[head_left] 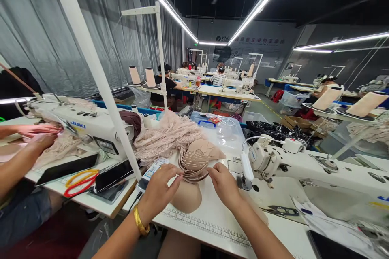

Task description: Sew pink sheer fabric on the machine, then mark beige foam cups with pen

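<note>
A stack of beige moulded bra cups (194, 157) sits on the white sewing table in front of me, their thin edges fanned towards me. My left hand (161, 188), with a gold bracelet at the wrist, pinches at the stack's lower left edge, thumb and forefinger close together. On the opposite side my right hand (224, 183) has its fingertips closed on the lower right rim of the cups. Just below the stack lies a single beige cup (187, 197), smooth side up. The fingertips partly cover the edges they touch.
A sewing machine (273, 158) with a lamp stands on the right, thread snips (284, 210) near it. Behind the stack are lace fabric (170, 135) and a clear plastic box (227, 131). A phone (152, 174) lies left. A co-worker's hands (42, 135) work at another machine (82, 123).
</note>
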Available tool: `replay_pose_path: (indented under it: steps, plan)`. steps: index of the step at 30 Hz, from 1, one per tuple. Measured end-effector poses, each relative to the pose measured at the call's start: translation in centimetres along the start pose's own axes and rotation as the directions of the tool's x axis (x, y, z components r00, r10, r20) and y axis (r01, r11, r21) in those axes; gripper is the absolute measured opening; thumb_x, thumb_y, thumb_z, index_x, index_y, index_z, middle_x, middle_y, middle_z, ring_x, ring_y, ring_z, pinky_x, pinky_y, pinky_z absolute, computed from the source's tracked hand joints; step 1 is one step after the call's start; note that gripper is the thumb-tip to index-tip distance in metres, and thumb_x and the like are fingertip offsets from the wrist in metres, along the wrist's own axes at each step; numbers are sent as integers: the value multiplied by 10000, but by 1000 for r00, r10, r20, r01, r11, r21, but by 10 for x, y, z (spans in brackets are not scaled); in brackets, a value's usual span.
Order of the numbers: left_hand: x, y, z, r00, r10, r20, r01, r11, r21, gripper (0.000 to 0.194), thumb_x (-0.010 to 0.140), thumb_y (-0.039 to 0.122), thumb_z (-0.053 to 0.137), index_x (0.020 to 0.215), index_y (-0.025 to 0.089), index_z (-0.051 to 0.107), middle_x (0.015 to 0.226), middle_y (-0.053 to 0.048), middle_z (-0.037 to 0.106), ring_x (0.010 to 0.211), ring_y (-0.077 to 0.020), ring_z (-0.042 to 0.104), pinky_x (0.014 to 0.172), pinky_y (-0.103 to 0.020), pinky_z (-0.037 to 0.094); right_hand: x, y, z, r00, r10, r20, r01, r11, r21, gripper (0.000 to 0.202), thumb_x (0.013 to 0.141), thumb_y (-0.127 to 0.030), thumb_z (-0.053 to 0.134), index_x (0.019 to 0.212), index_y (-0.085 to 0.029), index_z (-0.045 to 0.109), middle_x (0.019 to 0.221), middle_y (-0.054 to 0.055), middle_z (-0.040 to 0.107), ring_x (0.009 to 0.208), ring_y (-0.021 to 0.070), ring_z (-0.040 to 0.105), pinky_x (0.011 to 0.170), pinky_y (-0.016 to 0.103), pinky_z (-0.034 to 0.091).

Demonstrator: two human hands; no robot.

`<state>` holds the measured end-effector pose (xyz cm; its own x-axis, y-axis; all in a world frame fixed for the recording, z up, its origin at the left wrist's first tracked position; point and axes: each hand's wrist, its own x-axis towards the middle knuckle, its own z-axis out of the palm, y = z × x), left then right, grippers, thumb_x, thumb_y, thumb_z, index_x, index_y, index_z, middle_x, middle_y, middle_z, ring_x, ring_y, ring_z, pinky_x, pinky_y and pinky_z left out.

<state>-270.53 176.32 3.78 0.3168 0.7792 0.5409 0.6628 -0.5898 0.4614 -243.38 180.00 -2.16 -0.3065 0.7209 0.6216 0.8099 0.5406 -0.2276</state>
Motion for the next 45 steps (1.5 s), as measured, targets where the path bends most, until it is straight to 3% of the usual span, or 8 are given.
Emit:
replay_pose_path:
  steps: [4, 9, 12, 18, 26, 30, 37, 45]
  plan:
    - [-3, -27, 19, 993, -90, 76, 84, 993, 87, 192, 938, 141, 586, 1020, 240, 730, 1039, -35, 772, 983, -255, 694, 925, -433, 505, 1, 4, 6, 999, -37, -1, 37, 998, -49, 285, 964, -64, 497, 911, -228, 724, 872, 60, 610, 800, 233, 579, 585, 279, 406]
    - [-3, -46, 43, 991, -95, 95, 82, 989, 124, 152, 881, 128, 696, 949, 242, 769, 1013, -50, 755, 967, -272, 675, 906, -445, 505, 1, 8, 4, 993, -118, -13, 117, 991, -62, 272, 959, -38, 548, 958, -248, 721, 1311, 101, 671, 1148, 316, 579, 872, 420, 515]
    - [1, -46, 49, 993, -57, 100, 43, 989, 142, 129, 869, 115, 721, 869, 236, 766, 1010, -59, 724, 969, -264, 650, 882, -420, 506, 5, 6, 3, 985, -172, 7, 172, 984, -38, 246, 973, -44, 573, 942, -248, 708, 1419, 74, 662, 1273, 330, 542, 944, 460, 506]
    - [6, -48, 49, 994, 48, 101, -66, 980, 188, 197, 868, 61, 702, 832, 244, 765, 1105, -69, 669, 1023, -263, 595, 886, -403, 505, 15, 8, 4, 985, -169, 15, 168, 984, 56, 219, 999, -67, 587, 1016, -242, 719, 1123, 66, 776, 1067, 266, 638, 881, 415, 539]
    - [13, -53, 53, 988, 119, 101, -140, 958, 249, 197, 882, 94, 724, 763, 243, 775, 1103, -72, 654, 1023, -269, 569, 884, -413, 510, 13, 12, 8, 992, -128, -9, 128, 981, 143, 211, 1029, -114, 552, 986, -222, 728, 1034, 86, 725, 978, 257, 626, 817, 395, 539]
    - [6, -62, 42, 990, 123, 71, -137, 956, 258, 194, 919, 120, 690, 802, 244, 782, 1123, -77, 671, 1022, -268, 582, 888, -418, 518, 9, 14, 10, 992, -125, -18, 126, 979, 162, 240, 1041, -111, 515, 962, -211, 718, 929, 70, 693, 878, 235, 601, 756, 357, 517]
    - [-1, -75, 24, 987, 130, 90, -149, 954, 261, 202, 973, 113, 618, 849, 216, 739, 1243, -58, 739, 1141, -270, 614, 993, -445, 516, 2, 11, 8, 988, -150, -19, 151, 979, 137, 220, 1044, -125, 507, 973, -212, 697, 1105, 106, 692, 992, 269, 596, 806, 389, 481]
    - [6, -70, 27, 965, 194, 179, -229, 952, 203, 231, 978, 79, 555, 838, 216, 677, 986, -40, 785, 910, -223, 675, 891, -396, 518, 8, -8, 5, 979, -194, 68, 190, 980, 53, 249, 1008, -77, 550, 1126, -247, 688, 976, 63, 716, 893, 262, 574, 772, 374, 434]
